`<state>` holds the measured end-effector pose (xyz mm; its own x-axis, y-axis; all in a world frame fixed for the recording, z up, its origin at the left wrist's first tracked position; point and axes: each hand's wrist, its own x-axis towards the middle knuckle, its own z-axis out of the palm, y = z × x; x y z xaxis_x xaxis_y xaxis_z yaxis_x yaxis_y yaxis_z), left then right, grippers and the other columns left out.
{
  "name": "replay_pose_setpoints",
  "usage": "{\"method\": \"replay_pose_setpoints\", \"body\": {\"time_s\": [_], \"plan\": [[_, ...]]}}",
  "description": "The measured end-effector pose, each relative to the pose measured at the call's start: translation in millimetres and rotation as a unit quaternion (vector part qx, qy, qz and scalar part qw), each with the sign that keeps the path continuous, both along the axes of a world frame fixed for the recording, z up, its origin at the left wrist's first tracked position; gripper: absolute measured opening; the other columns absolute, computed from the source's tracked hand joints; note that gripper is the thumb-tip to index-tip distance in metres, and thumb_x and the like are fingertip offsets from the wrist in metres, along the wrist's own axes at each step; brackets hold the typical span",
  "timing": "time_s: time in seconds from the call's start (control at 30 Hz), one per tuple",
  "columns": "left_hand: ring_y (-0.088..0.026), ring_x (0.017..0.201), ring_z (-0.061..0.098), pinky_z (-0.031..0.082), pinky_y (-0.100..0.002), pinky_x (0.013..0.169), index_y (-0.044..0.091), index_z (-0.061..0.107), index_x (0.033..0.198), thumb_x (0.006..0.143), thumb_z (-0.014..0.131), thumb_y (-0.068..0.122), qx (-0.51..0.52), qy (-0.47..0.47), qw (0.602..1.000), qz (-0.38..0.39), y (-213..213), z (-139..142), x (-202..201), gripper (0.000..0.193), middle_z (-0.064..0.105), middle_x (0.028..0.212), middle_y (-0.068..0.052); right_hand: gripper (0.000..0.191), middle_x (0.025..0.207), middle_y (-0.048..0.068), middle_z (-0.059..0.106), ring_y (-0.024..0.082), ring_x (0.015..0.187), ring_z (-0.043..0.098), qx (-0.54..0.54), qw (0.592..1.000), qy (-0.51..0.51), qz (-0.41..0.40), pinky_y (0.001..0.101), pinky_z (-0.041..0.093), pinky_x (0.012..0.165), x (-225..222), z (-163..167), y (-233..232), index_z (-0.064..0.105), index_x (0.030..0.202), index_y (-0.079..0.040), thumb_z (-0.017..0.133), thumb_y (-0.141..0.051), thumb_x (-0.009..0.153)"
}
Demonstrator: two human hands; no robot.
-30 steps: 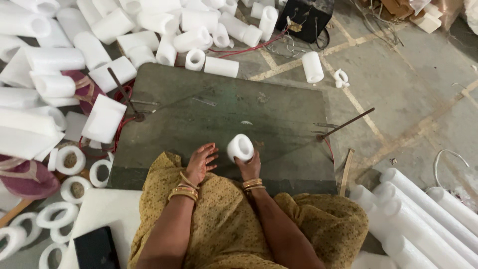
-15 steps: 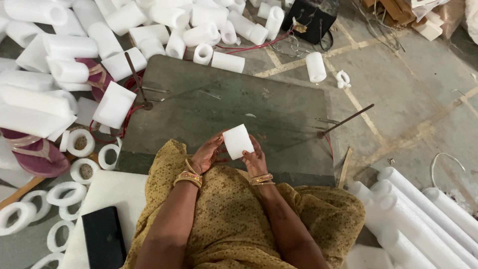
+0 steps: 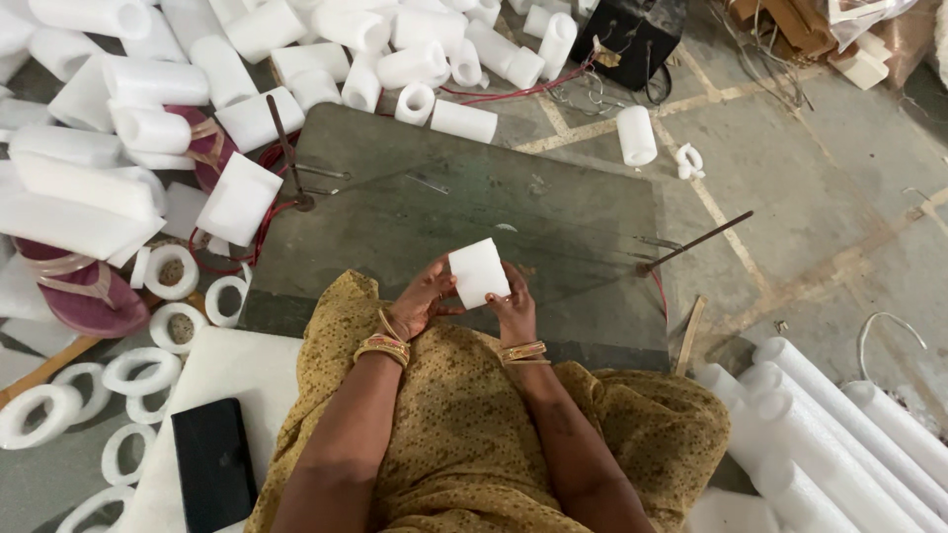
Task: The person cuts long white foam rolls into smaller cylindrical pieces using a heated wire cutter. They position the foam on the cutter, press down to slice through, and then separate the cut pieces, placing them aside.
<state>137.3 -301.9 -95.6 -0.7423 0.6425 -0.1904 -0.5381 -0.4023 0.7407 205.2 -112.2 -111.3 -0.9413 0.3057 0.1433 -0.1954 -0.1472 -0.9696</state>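
A short white foam tube piece (image 3: pixel 479 272) is held between both hands above the near edge of a dark green work board (image 3: pixel 553 212) — the left hand (image 3: pixel 425 296) curls its fingers against the piece's left side, the right hand (image 3: pixel 512 304) closes on its lower right side. Two thin metal rods (image 3: pixel 691 242) stand at the board's left and right edges, the left one (image 3: pixel 283 148) beside a flat foam sheet (image 3: pixel 238 199). Beyond the far edge lie cut foam tubes (image 3: pixel 464 120) — foam rings (image 3: pixel 170 272) and a black phone (image 3: pixel 214 464) lie off the left edge, long foam tubes (image 3: pixel 839 434) off the right.
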Motion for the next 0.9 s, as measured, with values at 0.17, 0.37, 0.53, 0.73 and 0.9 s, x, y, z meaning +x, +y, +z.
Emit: {"method": "replay_pose_setpoints", "body": {"time_s": [0.17, 0.37, 0.53, 0.73, 0.9], "plan": [[-0.020, 0.106, 0.071, 0.068, -0.037, 0.079, 0.013, 0.049, 0.150, 0.083, 0.081, 0.047, -0.049, -0.025, 0.998, 0.034, 4, 1, -2, 0.082, 0.068, 0.122, -0.008, 0.066, 0.131, 0.005, 0.063, 0.015, 0.113, 0.063, -0.012, 1.000, 0.016, 0.002, 0.0321, 0.057, 0.087, -2, -3, -2, 0.048, 0.147, -0.002, 0.080, -0.016, 0.092], [-0.018, 0.074, 0.072, 0.065, -0.035, 0.068, 0.014, 0.047, 0.146, 0.084, 0.071, 0.058, -0.083, -0.118, 0.988, 0.054, 3, 4, -7, 0.079, 0.071, 0.100, -0.009, 0.047, 0.123, 0.006, 0.069, 0.016, 0.106, 0.069, -0.019, 0.999, -0.003, 0.029, 0.0391, 0.063, 0.086, -1, -4, 0, 0.054, 0.143, -0.003, 0.069, -0.013, 0.099], [-0.030, 0.102, 0.070, 0.066, -0.043, 0.076, 0.010, 0.047, 0.145, 0.083, 0.073, 0.059, -0.087, -0.092, 0.990, 0.064, 2, 8, -4, 0.083, 0.063, 0.122, -0.017, 0.038, 0.114, 0.005, 0.072, 0.018, 0.098, 0.073, -0.063, 0.996, -0.058, 0.029, 0.0390, 0.063, 0.080, 0, -3, 0, 0.059, 0.134, -0.007, 0.064, -0.022, 0.100], [-0.036, 0.142, 0.044, 0.056, -0.046, 0.094, 0.024, 0.055, 0.150, 0.085, 0.074, 0.059, -0.082, -0.006, 0.994, 0.073, 2, 0, -6, 0.076, 0.046, 0.155, -0.012, 0.018, 0.080, 0.006, 0.065, 0.021, 0.074, 0.067, -0.224, 0.968, -0.102, 0.056, 0.0425, 0.060, 0.070, 4, -4, -6, 0.062, 0.105, -0.008, 0.066, -0.025, 0.103], [-0.030, 0.138, 0.045, 0.051, -0.043, 0.088, 0.019, 0.065, 0.147, 0.088, 0.071, 0.065, -0.100, -0.065, 0.992, 0.041, 6, -2, -9, 0.075, 0.052, 0.152, -0.009, 0.031, 0.069, 0.004, 0.058, 0.020, 0.060, 0.061, -0.237, 0.937, -0.255, -0.014, 0.0381, 0.054, 0.059, -1, 0, -4, 0.064, 0.101, -0.009, 0.058, -0.040, 0.101]]}}
